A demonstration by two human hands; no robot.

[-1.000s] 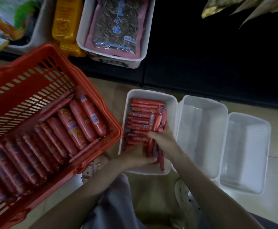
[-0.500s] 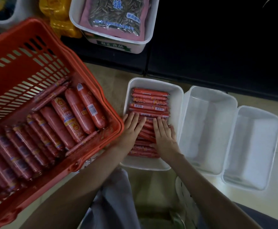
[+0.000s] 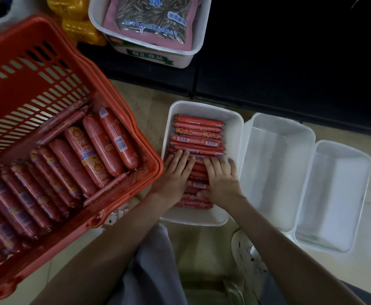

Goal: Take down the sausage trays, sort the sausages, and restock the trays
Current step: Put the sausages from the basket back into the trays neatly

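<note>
Flat, both hands — left hand [image 3: 176,175], right hand [image 3: 220,180] — press straight fingers on thin red sausages [image 3: 198,134] filling 1 white tray [image 3: 235,119].

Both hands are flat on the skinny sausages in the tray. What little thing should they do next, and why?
Probably lift the left hand and reach into the red basket for a thick sausage. The thin sausages already lie in neat rows in their white tray under it and the right hand, while the next tray is empty.
</note>
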